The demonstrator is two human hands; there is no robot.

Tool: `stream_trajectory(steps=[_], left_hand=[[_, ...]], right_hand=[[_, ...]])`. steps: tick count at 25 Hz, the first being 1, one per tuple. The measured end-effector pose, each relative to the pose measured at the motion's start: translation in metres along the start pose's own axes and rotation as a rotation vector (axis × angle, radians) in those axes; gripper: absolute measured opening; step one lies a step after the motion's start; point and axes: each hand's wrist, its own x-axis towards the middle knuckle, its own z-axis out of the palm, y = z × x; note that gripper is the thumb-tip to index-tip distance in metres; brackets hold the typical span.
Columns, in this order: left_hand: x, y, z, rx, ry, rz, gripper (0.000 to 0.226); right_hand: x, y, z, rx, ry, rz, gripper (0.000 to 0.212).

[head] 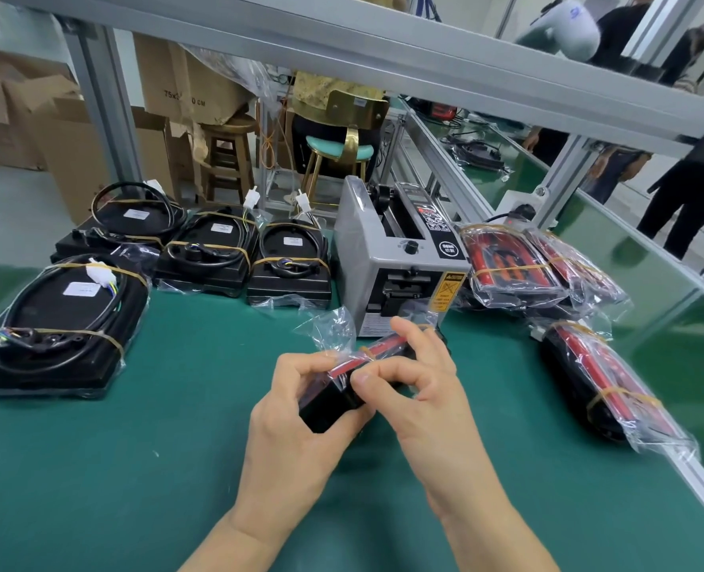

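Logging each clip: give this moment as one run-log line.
left hand: grips bagged black unit | right hand: pinches it too | where: over green mat, before grey machine

The left grip [296, 410] and right grip [420, 390] are bare, with slim fingers and short, plain nails. The left forearm [234, 542] and right forearm [502, 530] are bare too, down to the lower edge.

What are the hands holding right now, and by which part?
Both hold one bagged black-and-red unit: the left hand grips its near black end, the right hand pinches the plastic bag over its top.
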Motion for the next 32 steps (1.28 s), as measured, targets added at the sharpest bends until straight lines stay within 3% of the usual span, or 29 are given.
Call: stream_trajectory(steps=[10, 15, 20, 32], left_hand=[[-0.001, 0.000, 0.000, 0.005, -0.009, 0.025, 0.044], [0.000, -0.001, 0.000, 0.011, -0.003, 0.027, 0.043], [0.001, -0.002, -0.001, 0.044, 0.004, 0.032, 0.044], [0.000, -0.003, -0.001, 0.034, -0.002, 0.044, 0.043]], right_hand=[[-0.001, 0.002, 0.000, -0.078, 0.075, -0.029, 0.009], [0.001, 0.002, -0.002, -0.101, 0.040, -0.033, 0.006], [0.003, 0.003, -0.009, 0.031, -0.024, -0.006, 0.016], [0.003, 0.002, -0.006, -0.107, -0.011, -0.026, 0.008]])
